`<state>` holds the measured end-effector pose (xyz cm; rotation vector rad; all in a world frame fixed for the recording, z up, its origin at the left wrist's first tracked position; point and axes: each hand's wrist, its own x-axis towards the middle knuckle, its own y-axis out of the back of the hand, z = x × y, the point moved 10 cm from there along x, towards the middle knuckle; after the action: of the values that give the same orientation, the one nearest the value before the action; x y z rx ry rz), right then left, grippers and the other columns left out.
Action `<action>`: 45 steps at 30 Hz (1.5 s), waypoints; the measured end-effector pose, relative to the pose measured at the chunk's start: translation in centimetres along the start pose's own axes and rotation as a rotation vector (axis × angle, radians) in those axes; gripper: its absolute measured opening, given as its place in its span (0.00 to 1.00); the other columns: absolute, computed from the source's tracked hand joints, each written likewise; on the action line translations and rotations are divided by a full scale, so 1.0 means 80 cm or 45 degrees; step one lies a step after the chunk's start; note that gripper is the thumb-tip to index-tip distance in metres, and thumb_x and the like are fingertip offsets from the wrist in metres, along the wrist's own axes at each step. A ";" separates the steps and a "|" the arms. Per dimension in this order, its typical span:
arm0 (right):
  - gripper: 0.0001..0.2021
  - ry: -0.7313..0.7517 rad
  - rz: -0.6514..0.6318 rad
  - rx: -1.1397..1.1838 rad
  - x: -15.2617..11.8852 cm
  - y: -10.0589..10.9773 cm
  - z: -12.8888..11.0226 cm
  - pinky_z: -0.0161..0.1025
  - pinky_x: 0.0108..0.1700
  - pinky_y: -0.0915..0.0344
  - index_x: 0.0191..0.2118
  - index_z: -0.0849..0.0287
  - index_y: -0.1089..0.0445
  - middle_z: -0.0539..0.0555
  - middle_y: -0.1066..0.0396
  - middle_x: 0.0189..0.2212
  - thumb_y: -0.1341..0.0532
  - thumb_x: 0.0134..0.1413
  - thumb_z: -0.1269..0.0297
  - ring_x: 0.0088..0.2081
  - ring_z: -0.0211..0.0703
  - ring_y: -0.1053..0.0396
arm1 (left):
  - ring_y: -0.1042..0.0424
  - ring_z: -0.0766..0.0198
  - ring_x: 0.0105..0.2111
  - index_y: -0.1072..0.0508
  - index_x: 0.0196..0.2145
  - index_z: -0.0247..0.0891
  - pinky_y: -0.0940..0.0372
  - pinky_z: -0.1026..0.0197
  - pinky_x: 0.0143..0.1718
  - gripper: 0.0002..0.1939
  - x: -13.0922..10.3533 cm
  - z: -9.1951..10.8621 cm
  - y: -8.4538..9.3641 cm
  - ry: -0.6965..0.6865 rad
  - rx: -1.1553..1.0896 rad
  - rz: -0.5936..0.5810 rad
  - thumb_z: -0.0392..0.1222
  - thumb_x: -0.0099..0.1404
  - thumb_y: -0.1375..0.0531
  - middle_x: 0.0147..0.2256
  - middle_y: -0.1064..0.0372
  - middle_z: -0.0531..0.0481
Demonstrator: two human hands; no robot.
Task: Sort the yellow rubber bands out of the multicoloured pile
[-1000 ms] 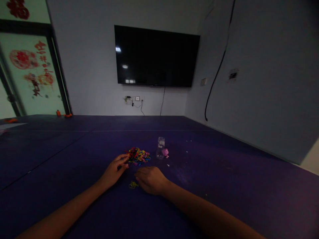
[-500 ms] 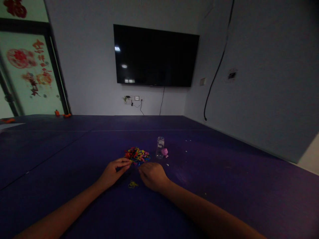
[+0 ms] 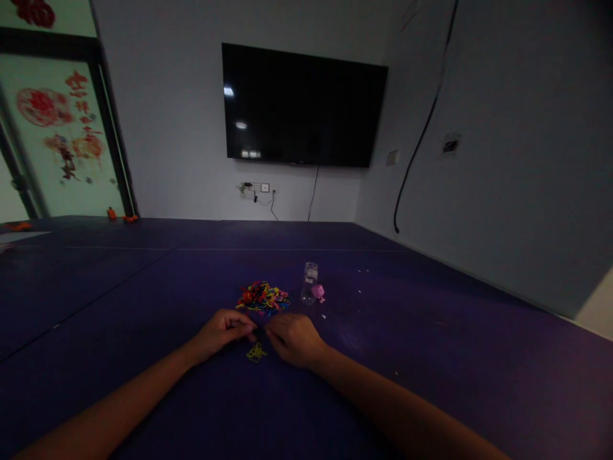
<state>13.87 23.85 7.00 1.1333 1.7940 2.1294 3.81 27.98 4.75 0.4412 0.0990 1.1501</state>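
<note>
My left hand (image 3: 228, 329) is just in front of a heap of multicoloured rubber bands (image 3: 263, 298), its thumb and fingertips pinched together. Facing it a short gap away, my right hand (image 3: 295, 340) has its fingers curled closed, tips pointing left. Whatever either pinch holds is too small and dark to make out. A little bunch of yellow rubber bands (image 3: 257, 352) lies on the purple surface just below the fingertips. Behind my right hand stands a clear bottle (image 3: 310, 281), upright and without a cap, with a pink piece (image 3: 318, 292) close against its right side.
Small white scraps (image 3: 324, 317) are scattered on the purple surface (image 3: 431, 370) right of the bottle. At the far left edge lie orange objects (image 3: 112, 213). A television (image 3: 304, 105) hangs on the wall behind, and a black cable (image 3: 416, 147) dangles at the right.
My left hand has come away from the edge of the heap, toward my right hand, and its fingers have closed. My right hand has hardly moved.
</note>
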 end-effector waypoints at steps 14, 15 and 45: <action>0.19 0.349 -0.069 0.102 -0.002 0.000 -0.034 0.38 0.46 0.40 0.45 0.60 0.31 0.58 0.31 0.44 0.50 0.61 0.53 0.46 0.42 0.35 | 0.30 0.56 0.42 0.23 0.35 0.41 0.37 0.50 0.46 0.15 -0.006 0.015 0.064 -0.278 0.947 0.688 0.35 0.59 0.49 0.40 0.25 0.48; 0.19 0.330 -0.059 0.103 -0.002 0.001 -0.033 0.38 0.45 0.40 0.45 0.61 0.31 0.58 0.30 0.43 0.50 0.61 0.53 0.46 0.42 0.35 | 0.31 0.56 0.42 0.23 0.36 0.41 0.37 0.51 0.46 0.15 -0.004 0.014 0.061 -0.273 0.986 0.660 0.34 0.58 0.49 0.40 0.25 0.49; 0.13 -0.062 -0.048 -0.031 0.004 -0.003 0.007 0.37 0.41 0.40 0.36 0.60 0.31 0.55 0.28 0.34 0.51 0.61 0.63 0.38 0.42 0.33 | 0.31 0.58 0.40 0.22 0.33 0.41 0.36 0.52 0.44 0.12 -0.010 0.035 0.044 -0.389 0.842 0.589 0.37 0.59 0.47 0.38 0.26 0.48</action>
<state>13.91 24.51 6.97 1.1263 1.7498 2.0788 1.32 27.62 8.55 1.2715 0.1127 1.4777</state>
